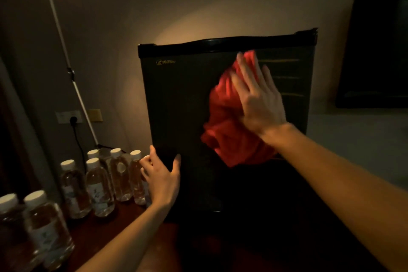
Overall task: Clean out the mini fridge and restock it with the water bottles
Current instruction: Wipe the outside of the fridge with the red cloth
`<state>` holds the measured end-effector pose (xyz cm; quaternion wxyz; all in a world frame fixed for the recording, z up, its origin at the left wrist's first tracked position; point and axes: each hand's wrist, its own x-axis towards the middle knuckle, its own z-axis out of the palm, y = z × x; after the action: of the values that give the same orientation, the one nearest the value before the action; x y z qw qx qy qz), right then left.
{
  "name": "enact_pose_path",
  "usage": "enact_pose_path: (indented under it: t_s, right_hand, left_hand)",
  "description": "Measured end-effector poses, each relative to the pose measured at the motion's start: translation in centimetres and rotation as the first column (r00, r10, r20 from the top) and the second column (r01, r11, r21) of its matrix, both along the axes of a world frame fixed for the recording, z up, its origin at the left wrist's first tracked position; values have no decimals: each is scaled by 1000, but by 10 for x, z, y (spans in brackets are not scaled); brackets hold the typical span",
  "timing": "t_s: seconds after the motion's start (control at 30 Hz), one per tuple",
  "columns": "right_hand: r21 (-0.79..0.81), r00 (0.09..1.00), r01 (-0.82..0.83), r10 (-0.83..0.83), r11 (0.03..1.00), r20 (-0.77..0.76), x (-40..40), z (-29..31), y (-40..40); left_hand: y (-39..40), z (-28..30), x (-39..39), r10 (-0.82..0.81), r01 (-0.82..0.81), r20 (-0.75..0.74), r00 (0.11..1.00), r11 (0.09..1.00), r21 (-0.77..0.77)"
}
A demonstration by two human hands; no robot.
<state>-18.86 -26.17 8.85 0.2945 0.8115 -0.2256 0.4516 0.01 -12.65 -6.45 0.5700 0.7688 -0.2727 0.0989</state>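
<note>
A black mini fridge [181, 99] stands in the middle with its door closed. My right hand [258, 97] presses a red cloth [227, 130] flat against the upper right of the door, fingers spread over the cloth. My left hand [162, 179] grips the door's lower left edge, thumb on the front face. Several clear water bottles [99, 187] with white caps stand on the dark wooden surface [106, 234] to the left of the fridge, and two more bottles [44, 227] stand nearer, at the lower left.
A floor lamp's thin white pole [64, 51] leans behind the bottles, its lit head at the top left. A wall socket with a black plug [72, 119] sits low on the wall. A dark screen [375, 51] hangs at the right.
</note>
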Motion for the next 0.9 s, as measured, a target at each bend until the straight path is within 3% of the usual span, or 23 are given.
enact_pose_path:
  t_s: [0.07,0.17,0.3,0.4,0.47,0.57,0.67,0.73,0.83,0.9]
  right_hand:
    - [-5,995,-19,19,1000,98,9,22,5]
    - [-83,987,-125,133,989,95,30,-19,6]
    - [-132,949,-183,140,974,-281,20,-119,3]
    - [-163,923,-135,64,977,-381,-12,-120,-12]
    - [-162,953,-69,18,984,-301,-29,-92,-21]
    - [-76,999,4,-8,997,-51,-47,-36,-31]
    - [21,992,1,-4,1000,129,-53,23,-30]
    - [32,985,-5,-1,999,174,-46,46,-25]
    - [31,974,-57,49,998,221,-28,33,-19]
    - [4,990,-101,100,995,97,-21,4,-18]
  left_hand:
    - [-2,0,0,18,-18,11,1000,1000,-8]
    - [-4,-4,1,29,-29,19,999,999,-22]
    - [-6,-7,4,47,-47,32,998,999,8]
    - [-6,-6,2,30,-31,25,999,999,36]
    - [-6,-2,-1,20,-20,4,1000,999,41]
    - [-6,0,-2,10,-9,-22,1000,999,46]
    - [-6,-2,-1,7,-6,-12,1000,999,54]
    - [-7,-3,-1,4,-3,-16,1000,998,55]
    - [-11,-2,-5,24,-23,-30,999,998,53]
    - [-13,-5,-6,43,-41,-27,999,998,53]
